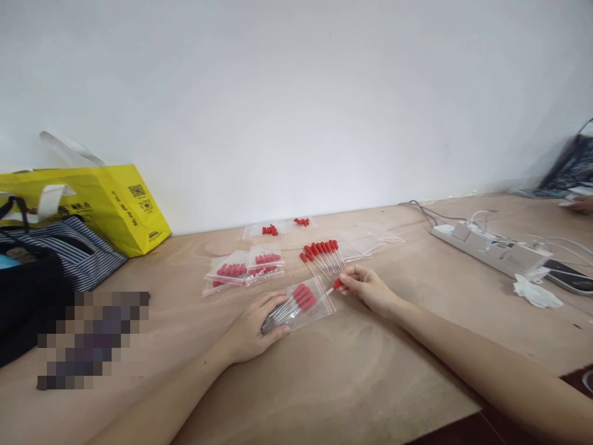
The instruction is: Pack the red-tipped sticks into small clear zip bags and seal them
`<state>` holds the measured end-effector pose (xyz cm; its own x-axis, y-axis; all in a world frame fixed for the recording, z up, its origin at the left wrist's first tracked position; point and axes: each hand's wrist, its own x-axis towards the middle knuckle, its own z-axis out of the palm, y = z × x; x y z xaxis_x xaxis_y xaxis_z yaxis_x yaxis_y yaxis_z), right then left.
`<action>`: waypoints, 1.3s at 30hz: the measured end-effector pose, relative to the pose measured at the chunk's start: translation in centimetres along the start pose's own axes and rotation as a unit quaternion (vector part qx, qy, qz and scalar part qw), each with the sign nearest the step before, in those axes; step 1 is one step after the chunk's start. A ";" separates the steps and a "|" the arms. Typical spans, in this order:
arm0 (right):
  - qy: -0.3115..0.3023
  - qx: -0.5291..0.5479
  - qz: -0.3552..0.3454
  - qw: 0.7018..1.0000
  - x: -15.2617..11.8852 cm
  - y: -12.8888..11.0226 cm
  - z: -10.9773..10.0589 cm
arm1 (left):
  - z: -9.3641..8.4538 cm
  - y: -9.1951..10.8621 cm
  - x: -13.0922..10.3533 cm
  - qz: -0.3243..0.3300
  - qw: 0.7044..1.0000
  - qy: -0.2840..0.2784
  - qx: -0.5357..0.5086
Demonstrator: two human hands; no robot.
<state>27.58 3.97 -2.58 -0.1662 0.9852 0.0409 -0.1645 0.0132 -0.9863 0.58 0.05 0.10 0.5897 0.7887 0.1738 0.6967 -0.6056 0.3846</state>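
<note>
One head-worn camera looks forward and down across the tabletop [333, 383] toward the wall [296, 111].

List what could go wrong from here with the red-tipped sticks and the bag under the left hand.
The stick in the right hand might snag on the edge of the clear bag, since its thin end points toward that edge.
The loose sticks fanned out just beyond the right hand could be knocked out of line.
The left hand covers only one end of the clear bag, so the other end may shift if pushed.

Red bulbs [304, 297], yellow bag [107, 205]
</note>
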 end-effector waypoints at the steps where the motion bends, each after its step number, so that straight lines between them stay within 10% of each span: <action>1: -0.027 -0.018 0.007 0.999 -0.1 0.1 -0.1 | 0.0 0.0 0.0 -0.002 1.000 -0.001 -0.001; 17: -0.245 -0.067 0.023 0.967 1.7 0.4 1.7 | 0.1 0.0 -0.1 0.011 1.000 0.008 0.001; 30: -0.257 -0.142 -0.024 0.955 1.7 0.4 1.4 | 0.0 -0.8 -0.1 0.056 0.998 0.005 0.028; 34: -0.171 -0.228 -0.086 0.955 2.2 -0.4 -0.5 | -1.1 -1.1 0.4 0.106 0.991 -0.047 0.059; 39: -0.202 -0.329 -0.164 0.908 1.9 -0.9 -1.1 | -1.5 -2.0 2.6 0.148 0.981 -0.054 0.116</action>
<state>28.53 5.99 -1.83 -0.5783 0.7684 0.2742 0.3241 0.5248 -0.7871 0.06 3.50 1.14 0.8111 0.5665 0.1459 0.5551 -0.8240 0.1136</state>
